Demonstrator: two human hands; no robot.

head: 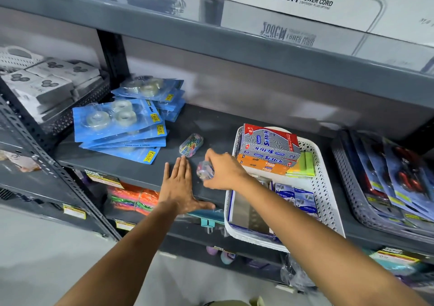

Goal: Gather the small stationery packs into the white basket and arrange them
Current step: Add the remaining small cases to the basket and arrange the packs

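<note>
Surface: dark grey metal shelf (211, 122) in a slotted-angle rack, shop aisle, pale floor below. A glossy grey upper shelf (164, 24) overhead carries a white carton (303, 2) printed "200CM POWER CORD". On the working shelf, left side: a fanned stack of blue tape blister packs (117, 122) with yellow price tags (155, 117) reading "69.00". Right of centre: the white basket (326, 188), perforated walls, overhanging the shelf's front edge. Inside it, at the back, are grey boxes (270, 143) marked "Saino Softek" stacked on an orange box (263, 166), with green and yellow sticky notes (304, 164) beside them and small blue packs (296, 197) nearer the front; the print on those is too small to read. A grey basket (352, 188) of blister cards sits further right. A paper-clip case (191, 144), clear with coloured clips, lies on the shelf between the tape packs and the white basket. Left hand (179, 183): flat on the shelf, fingers straight, nothing in its grip, fingertips just short of that case. Right hand (223, 172): grip curled around a second clear case (204, 170), blurred, held just left of the white basket. Yellow shelf-edge labels on the lower shelves are unreadable.
</note>
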